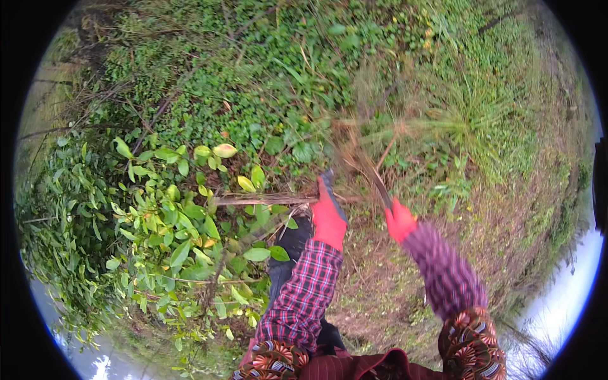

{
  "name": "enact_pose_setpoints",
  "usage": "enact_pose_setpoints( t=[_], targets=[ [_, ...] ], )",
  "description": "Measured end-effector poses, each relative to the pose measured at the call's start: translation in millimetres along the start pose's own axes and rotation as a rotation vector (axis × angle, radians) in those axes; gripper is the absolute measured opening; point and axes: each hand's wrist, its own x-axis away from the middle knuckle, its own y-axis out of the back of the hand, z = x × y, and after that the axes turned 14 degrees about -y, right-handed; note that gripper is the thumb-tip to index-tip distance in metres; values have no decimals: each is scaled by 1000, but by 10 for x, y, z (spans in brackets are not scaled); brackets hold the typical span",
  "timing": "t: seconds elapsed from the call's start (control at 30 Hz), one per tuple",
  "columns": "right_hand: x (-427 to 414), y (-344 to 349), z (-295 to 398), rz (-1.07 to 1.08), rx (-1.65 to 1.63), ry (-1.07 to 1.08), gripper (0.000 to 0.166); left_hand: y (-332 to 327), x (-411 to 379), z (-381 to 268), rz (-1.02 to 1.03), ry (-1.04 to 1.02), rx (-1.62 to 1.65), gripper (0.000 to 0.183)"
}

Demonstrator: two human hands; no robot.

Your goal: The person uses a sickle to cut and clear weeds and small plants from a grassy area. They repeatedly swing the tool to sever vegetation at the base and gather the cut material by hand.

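My left hand, in a red glove with a dark palm side, is closed around a bundle of dry brown stems that lies across the picture below it. My right hand, in a red glove, grips the dark end of a long-handled or bladed tool that points up and to the left. Motion blurs its far part, so its kind cannot be told. Blurred dry grass surrounds the tool's far part, beyond my left hand.
A leafy shrub crowds the left side, with bare twigs above it. Low green ground plants cover the upper middle. A grass tuft stands at the upper right. Cut-looking brown litter covers the lower ground.
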Motion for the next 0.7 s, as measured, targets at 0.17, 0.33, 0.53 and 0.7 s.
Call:
enact_pose_setpoints(
  t=[0.17, 0.33, 0.53, 0.7],
  targets=[
    [1735, 315, -1156, 338, 231, -603, 31, -668, 251, -213, -184, 135, -218, 37],
    [666, 944, -43, -51, 62, -282, 18, -806, 274, -703, -101, -22, -16, 36],
    [-1818, 1286, 1530, -440, -347, 103, 26, -672, 65, -1234, -156, 21, 373, 33],
    [-3239, 1433, 2759, -458, -158, 50, 36, -727, -167, -1228, -108, -77, 193, 36]
  ],
)
